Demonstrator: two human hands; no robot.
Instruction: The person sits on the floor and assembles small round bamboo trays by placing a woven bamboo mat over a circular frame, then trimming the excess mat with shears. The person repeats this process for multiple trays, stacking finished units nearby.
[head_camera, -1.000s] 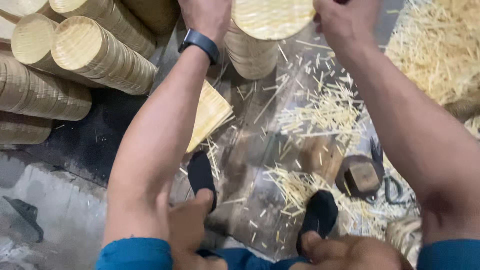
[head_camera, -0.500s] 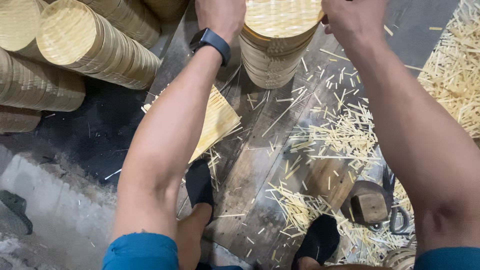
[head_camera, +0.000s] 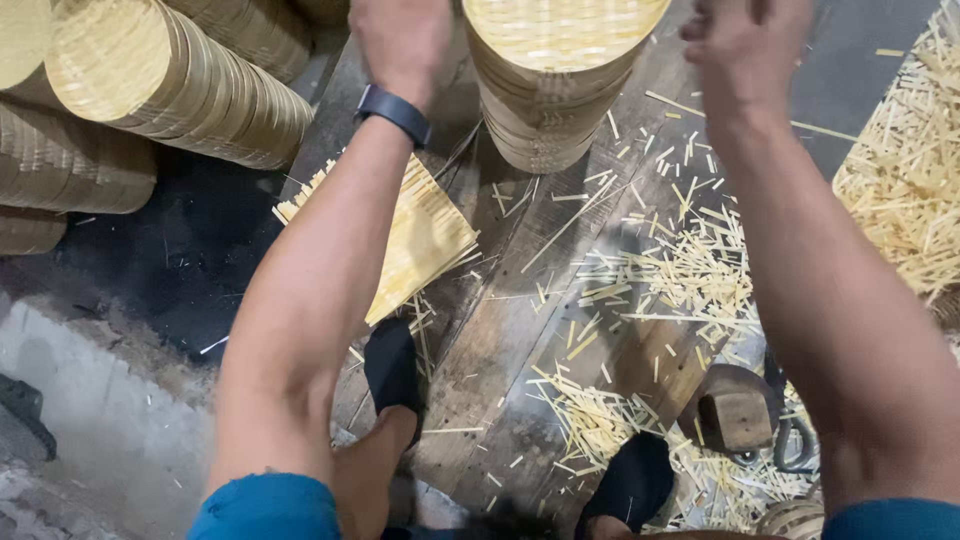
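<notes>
My left hand (head_camera: 400, 40) and right hand (head_camera: 745, 50) reach toward the upright stack of woven bamboo trays (head_camera: 555, 80) at the far edge of the wooden board (head_camera: 500, 330); my fingers run out of the top of the view, so I cannot tell their grip. A dark watch (head_camera: 393, 112) sits on my left wrist. A flat woven mat (head_camera: 425, 235) lies at the board's left edge. Bamboo splinters (head_camera: 680, 275) litter the middle. More tray stacks (head_camera: 170, 90) lie on their sides far left. My black shoes (head_camera: 392, 365) rest at the near edge, beside a wooden mallet (head_camera: 735, 415).
</notes>
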